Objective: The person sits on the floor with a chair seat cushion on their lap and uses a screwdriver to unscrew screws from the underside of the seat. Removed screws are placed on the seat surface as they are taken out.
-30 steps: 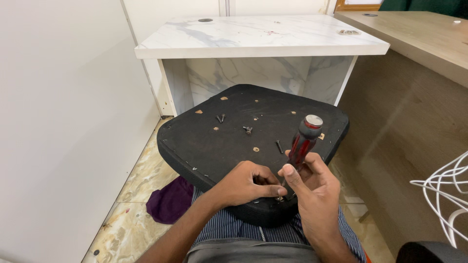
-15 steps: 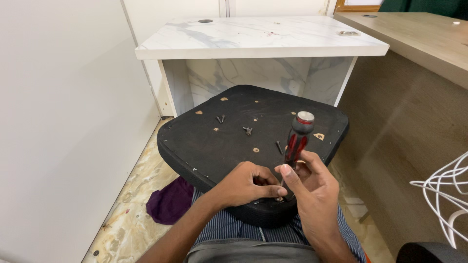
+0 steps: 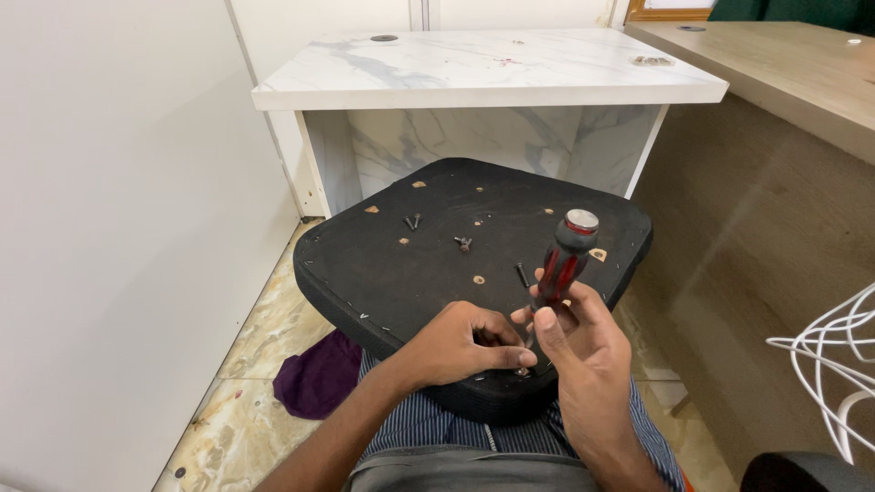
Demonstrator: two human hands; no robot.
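Observation:
A black upturned chair seat (image 3: pixel 437 264) rests on my lap, its fabric underside facing up with several bare screw holes. My right hand (image 3: pixel 583 351) grips a red-and-black screwdriver (image 3: pixel 561 269), held nearly upright with its tip down at the seat's near edge. My left hand (image 3: pixel 460 346) rests on the seat beside the tip, fingers pinched at something small and hidden. Loose dark screws (image 3: pixel 412 221) lie further back on the seat, another screw (image 3: pixel 464 243) near the middle.
A white marble-patterned desk (image 3: pixel 483 68) stands behind the seat. A white panel wall (image 3: pixel 118 228) runs along the left, a wooden desk side (image 3: pixel 766 228) on the right. A purple cloth (image 3: pixel 319 378) lies on the tiled floor. White wire frame (image 3: pixel 829 364) at right edge.
The screwdriver's handle has shifted slightly in my right hand and my fingers have regripped it. My left hand stays pinched at the tip.

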